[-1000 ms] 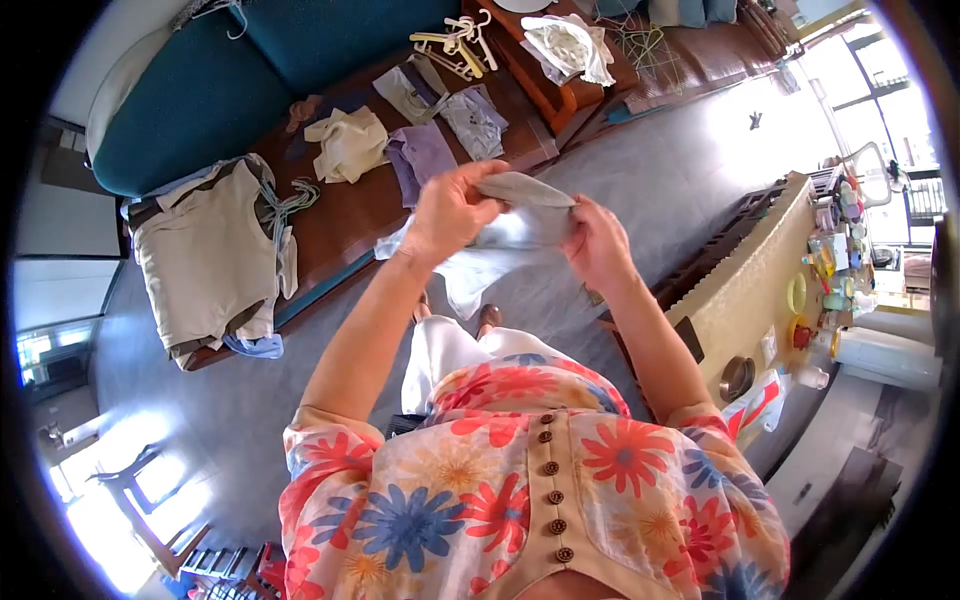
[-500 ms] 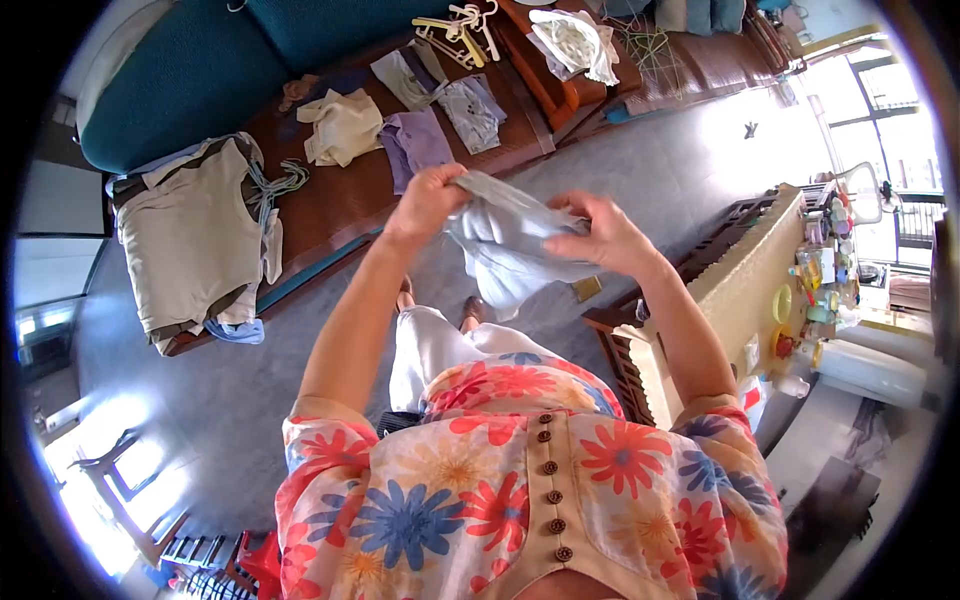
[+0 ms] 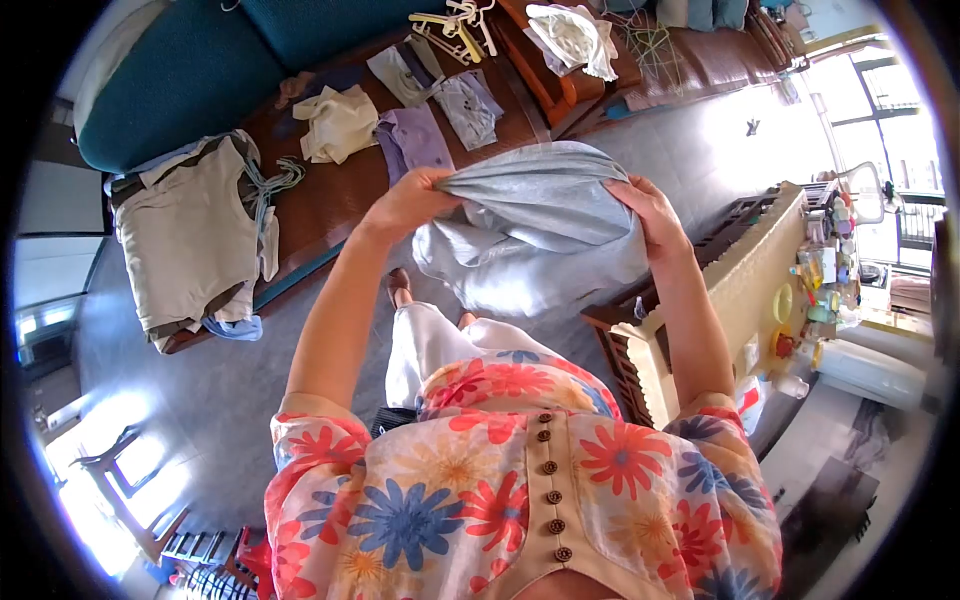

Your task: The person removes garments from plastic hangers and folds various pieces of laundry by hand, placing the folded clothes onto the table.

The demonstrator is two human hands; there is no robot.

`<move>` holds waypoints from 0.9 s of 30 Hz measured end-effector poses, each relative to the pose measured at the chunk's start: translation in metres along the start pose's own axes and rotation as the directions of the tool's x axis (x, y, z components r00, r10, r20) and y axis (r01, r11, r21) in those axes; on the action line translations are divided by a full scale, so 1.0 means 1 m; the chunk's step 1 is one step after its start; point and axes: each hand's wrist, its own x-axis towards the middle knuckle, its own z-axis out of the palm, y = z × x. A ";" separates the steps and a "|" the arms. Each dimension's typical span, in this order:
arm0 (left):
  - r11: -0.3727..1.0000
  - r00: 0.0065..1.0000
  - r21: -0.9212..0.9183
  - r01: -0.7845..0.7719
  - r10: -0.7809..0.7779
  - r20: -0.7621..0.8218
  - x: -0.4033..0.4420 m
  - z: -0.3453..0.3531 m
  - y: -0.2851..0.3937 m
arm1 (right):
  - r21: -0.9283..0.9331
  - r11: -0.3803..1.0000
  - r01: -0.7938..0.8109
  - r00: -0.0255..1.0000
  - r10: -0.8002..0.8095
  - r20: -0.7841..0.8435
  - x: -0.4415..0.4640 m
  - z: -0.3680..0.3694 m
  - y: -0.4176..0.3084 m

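A light grey-blue garment (image 3: 535, 235) hangs stretched between my two hands in front of my legs; its exact kind I cannot make out. My left hand (image 3: 412, 203) is closed on its left edge, the cloth pinched between thumb and fingers. On the other side my right hand (image 3: 655, 215) grips the right edge. The lower part billows out over the floor. Beyond my left hand, on the brown sofa seat, lie a folded purple garment (image 3: 412, 140), a cream garment (image 3: 337, 124) and a folded grey-blue garment (image 3: 468, 108).
A stack of beige clothes (image 3: 190, 235) lies at the sofa's left end, with bluish cords (image 3: 275, 182) beside it. Hangers (image 3: 455, 32) lie at the back. White cloth (image 3: 570, 42) rests on a wooden stand. A covered table (image 3: 745, 270) stands close on my right.
My hands have moved apart, the right one further to the right. The garment, bunched before, is now spread wide between them.
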 end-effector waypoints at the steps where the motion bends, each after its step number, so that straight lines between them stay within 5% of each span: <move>1: 0.983 0.999 -0.184 -0.006 0.014 0.042 -0.004 -0.001 0.007 | -0.064 0.998 -0.011 0.999 0.008 -0.040 -0.001 0.001 -0.004; 5: 0.797 1.000 -0.604 0.019 -0.028 -0.005 -0.015 0.009 0.015 | -0.136 0.990 -0.024 0.999 0.018 -0.038 0.002 -0.007 -0.014; 10: 0.783 0.999 -0.621 0.039 -0.011 0.048 -0.025 0.015 0.021 | -0.233 0.972 0.017 0.995 -0.040 -0.093 0.005 -0.016 -0.019; 13: 0.787 0.995 -0.615 0.046 -0.090 -0.041 -0.026 0.019 0.028 | -0.624 0.709 0.329 0.929 -0.361 0.080 0.016 -0.023 -0.021; 16: 0.808 0.981 -0.585 0.070 -0.163 -0.109 -0.025 0.030 0.043 | -0.862 0.307 0.404 0.702 -0.708 0.077 -0.010 0.005 -0.020; 17: 0.816 0.977 -0.573 0.080 -0.180 -0.119 -0.024 0.037 0.045 | -0.708 0.557 0.435 0.837 -0.540 0.089 -0.022 0.026 -0.010; 18: 0.862 0.994 -0.507 0.008 -0.063 -0.090 -0.022 0.048 0.044 | -0.650 0.653 0.390 0.917 -0.341 0.208 -0.022 0.040 0.007; 19: 0.934 0.995 -0.355 0.048 -0.075 -0.063 -0.026 0.067 0.063 | -0.773 0.589 0.236 0.971 -0.172 0.166 -0.016 0.043 0.033; 20: 0.978 0.995 -0.192 0.080 -0.088 -0.037 -0.030 0.086 0.082 | -0.863 0.412 0.292 0.939 -0.293 0.178 -0.009 0.045 0.067; 21: 0.985 0.988 0.081 -0.153 0.150 0.047 -0.015 0.099 0.041 | -0.641 0.581 0.501 0.857 -0.438 0.272 0.025 0.038 0.104; 22: 0.996 0.991 0.083 -0.045 0.034 0.130 -0.025 0.116 0.060 | -0.346 0.659 0.668 0.744 -0.566 0.356 0.059 0.032 0.141; 23: 0.993 0.974 0.094 0.067 -0.085 0.211 -0.037 0.134 0.078 | -0.283 0.740 0.611 0.776 -0.488 0.399 0.069 0.050 0.144; 24: 0.998 0.938 -0.060 0.032 -0.010 0.346 -0.035 0.152 0.067 | -0.224 0.812 0.538 0.799 -0.408 0.441 0.075 0.063 0.143; 25: 0.976 0.882 -0.215 0.015 0.088 0.464 -0.035 0.164 0.063 | -0.364 0.803 0.472 0.854 -0.314 0.415 0.077 0.071 0.131; 27: 0.977 0.856 -0.203 0.058 0.056 0.514 -0.041 0.172 0.068 | -0.628 0.634 0.451 0.888 -0.250 0.386 0.096 0.068 0.128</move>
